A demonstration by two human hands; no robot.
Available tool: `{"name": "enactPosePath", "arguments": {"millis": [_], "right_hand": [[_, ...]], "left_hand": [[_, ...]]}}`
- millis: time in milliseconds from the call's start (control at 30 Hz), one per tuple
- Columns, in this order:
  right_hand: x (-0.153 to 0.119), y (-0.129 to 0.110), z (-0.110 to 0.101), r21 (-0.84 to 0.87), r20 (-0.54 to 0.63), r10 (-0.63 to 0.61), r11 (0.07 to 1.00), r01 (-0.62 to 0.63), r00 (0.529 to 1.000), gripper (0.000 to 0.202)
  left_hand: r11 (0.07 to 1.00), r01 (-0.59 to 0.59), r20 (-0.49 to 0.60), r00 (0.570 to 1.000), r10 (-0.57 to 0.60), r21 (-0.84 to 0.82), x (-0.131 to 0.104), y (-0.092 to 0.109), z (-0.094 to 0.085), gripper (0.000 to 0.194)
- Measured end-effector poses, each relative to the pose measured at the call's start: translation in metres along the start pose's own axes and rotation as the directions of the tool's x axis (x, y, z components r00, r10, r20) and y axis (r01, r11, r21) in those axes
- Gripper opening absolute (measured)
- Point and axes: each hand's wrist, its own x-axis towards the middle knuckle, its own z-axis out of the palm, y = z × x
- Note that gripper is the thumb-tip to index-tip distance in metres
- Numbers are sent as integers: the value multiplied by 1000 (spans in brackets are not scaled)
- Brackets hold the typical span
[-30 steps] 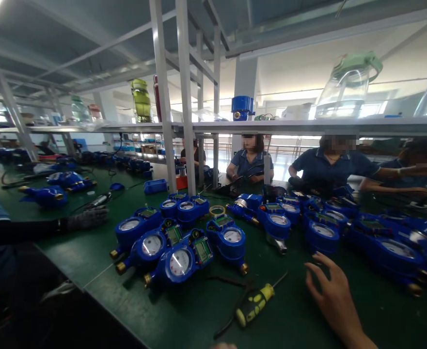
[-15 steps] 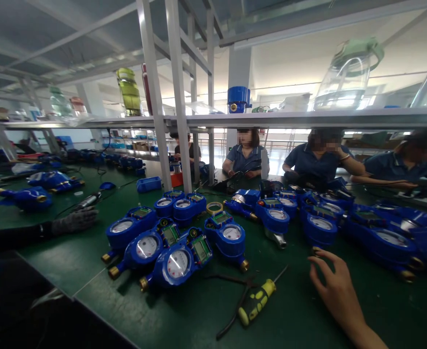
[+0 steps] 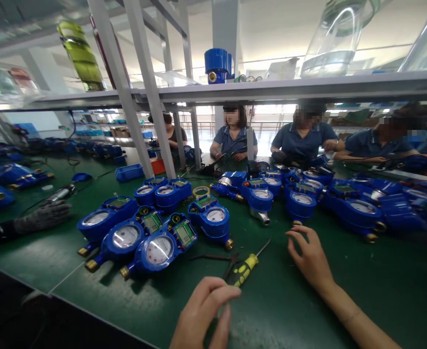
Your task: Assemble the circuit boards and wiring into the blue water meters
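My left hand [image 3: 208, 310] is held over the front of the bench, its fingers curved and apart with nothing between them. Just beyond it lies a screwdriver [image 3: 245, 271] with a yellow and black handle, partly over dark-handled pliers [image 3: 231, 259]. My right hand [image 3: 309, 257] is open, fingers bent and spread. Its fingertips are at the brass end of a blue water meter [image 3: 301, 203]; whether they touch it I cannot tell. To the left stand several more blue water meters, among them a near one [image 3: 158, 252] with a round dial and a small display.
More meters [image 3: 362, 208] crowd the right side. A co-worker's gloved hand [image 3: 44, 215] rests at the left beside a dark tool. A blue tray [image 3: 129, 172] and a tape roll [image 3: 200, 192] lie farther back. A shelf [image 3: 271, 87] crosses above; several people sit beyond.
My left hand has come into view at the bottom. The view has shifted, so the bench things appear farther left and higher. My right hand stays by the same meter's brass end.
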Motion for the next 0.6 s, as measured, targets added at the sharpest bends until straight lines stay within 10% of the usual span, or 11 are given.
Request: {"name": "enactPosePath", "arguments": {"millis": [167, 600], "right_hand": [[-1, -12, 1, 100, 57, 20, 995, -25, 998, 17], [27, -89, 24, 452, 190, 93, 876, -171, 977, 16]], "left_hand": [[979, 159, 130, 976, -176, 130, 3, -25, 26, 32], [873, 97, 124, 976, -177, 479, 28, -45, 78, 52]]}}
